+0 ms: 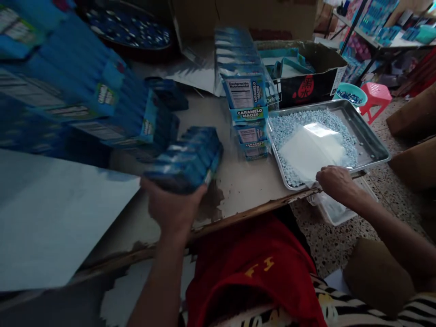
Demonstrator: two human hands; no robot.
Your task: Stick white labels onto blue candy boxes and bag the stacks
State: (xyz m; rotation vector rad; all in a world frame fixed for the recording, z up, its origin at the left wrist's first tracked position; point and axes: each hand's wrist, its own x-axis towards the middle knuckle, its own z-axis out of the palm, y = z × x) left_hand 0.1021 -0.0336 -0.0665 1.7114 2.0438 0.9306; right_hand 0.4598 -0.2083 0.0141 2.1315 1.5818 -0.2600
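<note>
My left hand (173, 204) grips the near end of a row of blue candy boxes (187, 159), slightly blurred, over the table (240, 186). My right hand (335, 182) is closed at the near rim of a metal tray (369, 152), pinching the corner of a translucent plastic bag (306, 152). The bag lies over small pale-blue candies (289, 122) in the tray. Between my hands stands a stack of filled blue display boxes (247, 97) marked "Caramelo Macizo", with clear plastic around it.
Tall stacks of blue boxes (91, 91) rise at the left, behind a white board (51, 218). A round basin (129, 27) of wrapped pieces and an open carton (306, 72) stand at the back. A pink stool (374, 97) and brown cartons (413, 159) are on the floor right.
</note>
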